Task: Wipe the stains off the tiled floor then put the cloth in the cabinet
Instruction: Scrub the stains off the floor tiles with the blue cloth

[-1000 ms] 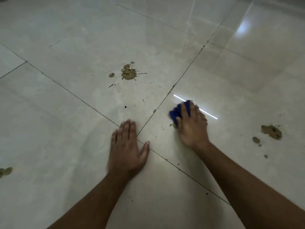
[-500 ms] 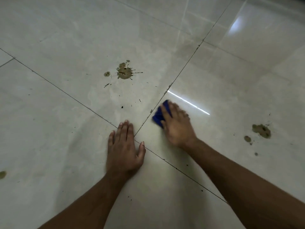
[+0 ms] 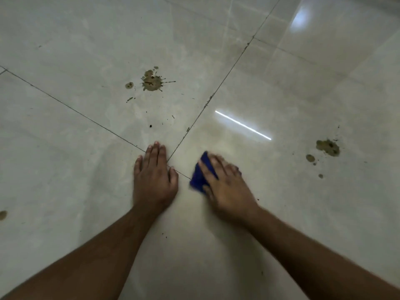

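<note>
A blue cloth [image 3: 200, 174] lies pressed on the pale tiled floor [image 3: 86, 148] under my right hand [image 3: 227, 187], whose fingers are spread over it; the hand is blurred. My left hand [image 3: 154, 176] rests flat on the floor just left of the cloth, fingers together, holding nothing. A brown splatter stain [image 3: 151, 81] with a small spot [image 3: 129, 85] sits farther away, up and left of the hands. Another brown stain [image 3: 328, 147] with small spots [image 3: 310, 158] lies to the right. A small stain [image 3: 3, 215] shows at the left edge.
Dark grout lines [image 3: 216, 92] cross the floor and meet near my left fingertips. Small dark specks [image 3: 150, 126] dot the tile between the hands and the far stain. A bright light reflection [image 3: 242, 124] streaks the tile above my right hand.
My right hand has dragged the blue cloth back toward me and leftward across the tile, ending close beside the left hand. The left hand stays planted.
</note>
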